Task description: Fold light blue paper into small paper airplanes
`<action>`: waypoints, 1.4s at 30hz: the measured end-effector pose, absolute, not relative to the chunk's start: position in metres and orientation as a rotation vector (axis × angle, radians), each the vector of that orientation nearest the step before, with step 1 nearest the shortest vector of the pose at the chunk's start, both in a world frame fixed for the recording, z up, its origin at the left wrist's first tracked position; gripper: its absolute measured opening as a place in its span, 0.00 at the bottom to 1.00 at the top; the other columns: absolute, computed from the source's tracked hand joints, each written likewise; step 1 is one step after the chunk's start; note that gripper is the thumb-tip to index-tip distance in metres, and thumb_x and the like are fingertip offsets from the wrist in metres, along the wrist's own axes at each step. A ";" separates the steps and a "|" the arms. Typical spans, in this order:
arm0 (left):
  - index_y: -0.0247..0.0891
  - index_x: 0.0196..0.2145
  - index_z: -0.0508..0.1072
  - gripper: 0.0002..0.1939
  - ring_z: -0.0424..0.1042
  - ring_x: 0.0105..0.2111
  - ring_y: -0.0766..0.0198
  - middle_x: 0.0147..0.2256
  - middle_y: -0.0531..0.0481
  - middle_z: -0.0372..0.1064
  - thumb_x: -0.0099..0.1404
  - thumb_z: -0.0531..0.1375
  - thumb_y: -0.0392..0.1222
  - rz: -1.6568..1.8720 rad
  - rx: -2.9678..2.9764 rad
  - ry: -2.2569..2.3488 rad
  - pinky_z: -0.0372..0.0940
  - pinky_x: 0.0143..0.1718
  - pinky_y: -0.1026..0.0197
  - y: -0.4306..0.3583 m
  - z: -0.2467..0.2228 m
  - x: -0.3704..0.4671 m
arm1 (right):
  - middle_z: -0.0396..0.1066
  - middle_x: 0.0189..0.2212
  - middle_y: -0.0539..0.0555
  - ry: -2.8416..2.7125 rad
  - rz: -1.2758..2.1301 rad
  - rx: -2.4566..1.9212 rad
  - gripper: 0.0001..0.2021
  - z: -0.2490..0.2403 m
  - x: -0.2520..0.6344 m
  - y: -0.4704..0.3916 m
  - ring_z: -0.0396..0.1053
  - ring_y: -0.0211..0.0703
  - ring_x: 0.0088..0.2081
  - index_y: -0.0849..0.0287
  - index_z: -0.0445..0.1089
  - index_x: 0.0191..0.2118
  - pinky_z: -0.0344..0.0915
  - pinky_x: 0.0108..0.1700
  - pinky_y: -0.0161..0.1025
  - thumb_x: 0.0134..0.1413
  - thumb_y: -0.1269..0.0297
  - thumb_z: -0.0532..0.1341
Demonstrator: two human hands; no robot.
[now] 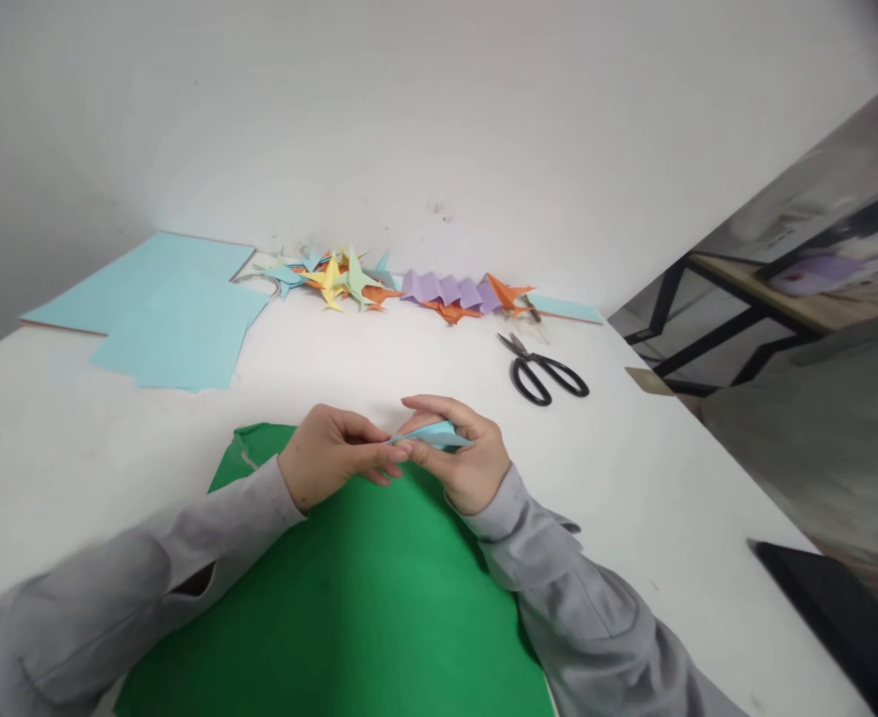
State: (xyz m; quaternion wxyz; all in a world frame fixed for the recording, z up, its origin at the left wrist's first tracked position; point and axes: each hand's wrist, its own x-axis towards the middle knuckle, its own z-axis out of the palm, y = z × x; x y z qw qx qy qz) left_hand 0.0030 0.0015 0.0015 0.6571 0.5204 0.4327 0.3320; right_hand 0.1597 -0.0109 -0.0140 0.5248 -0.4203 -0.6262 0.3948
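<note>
Folded blue paper point(439, 435) | both hands point(327, 458) pinching | green sheet point(379, 588) beneath | scissors point(532, 357), paper figures point(330, 280) beyond

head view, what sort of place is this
Probably a paper-craft workspace, whether at home or in a workshop I can't tell: on the white table lie folded paper shapes in several colours and black-handled scissors, and the left hand and right hand hold a blue paper piece.
</note>
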 end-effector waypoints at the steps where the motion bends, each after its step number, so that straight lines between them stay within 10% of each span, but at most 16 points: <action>1: 0.33 0.21 0.76 0.09 0.72 0.21 0.63 0.18 0.49 0.72 0.43 0.66 0.42 0.742 1.160 0.988 0.70 0.24 0.63 0.002 0.002 0.003 | 0.72 0.24 0.49 -1.504 0.943 -1.003 0.16 -0.014 0.160 -0.011 0.70 0.39 0.26 0.58 0.69 0.39 0.68 0.31 0.37 0.39 0.68 0.66; 10: 0.32 0.19 0.73 0.10 0.72 0.19 0.63 0.17 0.49 0.72 0.42 0.67 0.42 0.767 1.056 0.970 0.69 0.22 0.64 0.002 -0.001 0.001 | 0.71 0.30 0.52 -1.577 1.001 -0.906 0.20 -0.009 0.165 -0.010 0.69 0.40 0.31 0.57 0.64 0.45 0.67 0.35 0.39 0.43 0.67 0.64; 18: 0.32 0.19 0.72 0.10 0.71 0.18 0.65 0.16 0.50 0.70 0.43 0.66 0.41 0.849 1.210 1.017 0.69 0.23 0.64 0.005 -0.001 -0.002 | 0.69 0.31 0.53 -1.549 0.895 -0.917 0.02 -0.014 0.164 -0.006 0.67 0.42 0.35 0.58 0.70 0.26 0.64 0.40 0.41 0.43 0.67 0.64; 27: 0.32 0.18 0.73 0.06 0.72 0.30 0.62 0.33 0.45 0.73 0.45 0.65 0.38 1.013 1.402 0.985 0.69 0.23 0.65 0.006 -0.002 0.000 | 0.69 0.22 0.50 -1.411 1.027 -0.983 0.06 -0.017 0.163 -0.005 0.65 0.37 0.25 0.59 0.70 0.25 0.63 0.28 0.35 0.43 0.62 0.64; 42: 0.32 0.17 0.73 0.08 0.72 0.23 0.64 0.24 0.49 0.74 0.40 0.67 0.39 0.924 1.160 1.032 0.70 0.30 0.60 0.003 -0.003 0.001 | 0.69 0.17 0.50 -1.271 1.291 -1.176 0.16 -0.021 0.161 -0.003 0.63 0.34 0.20 0.62 0.71 0.22 0.61 0.23 0.34 0.38 0.51 0.64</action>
